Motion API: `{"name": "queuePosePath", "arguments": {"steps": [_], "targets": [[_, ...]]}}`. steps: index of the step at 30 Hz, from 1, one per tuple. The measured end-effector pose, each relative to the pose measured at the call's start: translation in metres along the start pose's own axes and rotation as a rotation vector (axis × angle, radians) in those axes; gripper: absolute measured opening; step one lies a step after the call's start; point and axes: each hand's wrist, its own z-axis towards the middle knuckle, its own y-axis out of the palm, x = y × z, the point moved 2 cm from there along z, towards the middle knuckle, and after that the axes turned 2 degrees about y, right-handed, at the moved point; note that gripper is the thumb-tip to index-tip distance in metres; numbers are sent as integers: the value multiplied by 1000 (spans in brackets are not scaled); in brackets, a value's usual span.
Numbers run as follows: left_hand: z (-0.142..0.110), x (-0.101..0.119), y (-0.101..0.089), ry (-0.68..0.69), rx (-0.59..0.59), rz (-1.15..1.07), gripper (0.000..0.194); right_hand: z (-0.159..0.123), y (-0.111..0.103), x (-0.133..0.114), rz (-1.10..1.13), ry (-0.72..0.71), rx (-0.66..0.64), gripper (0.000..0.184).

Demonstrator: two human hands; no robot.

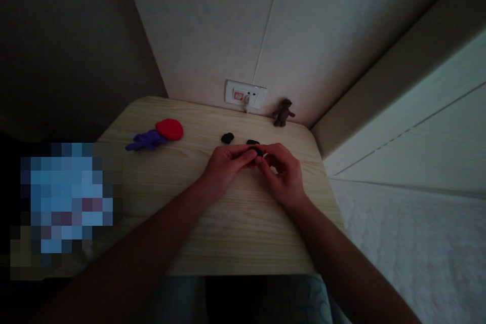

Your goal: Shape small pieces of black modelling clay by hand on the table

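Observation:
Between my two hands is a small black lump (256,151) that looks like modelling clay. My left hand (226,166) pinches it from the left, with the thumb on its near side. From the right, my right hand (283,172) grips the same lump with thumb and fingertips, its fingers curled. Part of the lump is hidden by the fingers. Just beyond my hands lies a flat black piece (252,142), partly covered by them. Another black piece (228,137), uneven in shape, rests on the wooden table (182,233) to its left.
A red disc (169,129) and a crumpled purple piece (147,140) lie touching at the table's left. A small brown bear figure (283,113) stands at the back right by the wall. A plug sits in the wall socket (245,94). A blurred-out patch (66,192) covers the left edge.

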Motion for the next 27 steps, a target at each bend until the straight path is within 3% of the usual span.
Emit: {"name": "queuePosePath", "arguments": {"steps": [11, 27], "targets": [[-1, 0, 0, -11, 10, -16, 25, 3, -3, -11, -260, -158, -53, 26], [-2, 7, 5, -55, 17, -155, 28, -2, -5, -17, -556, -317, 9, 38]]}}
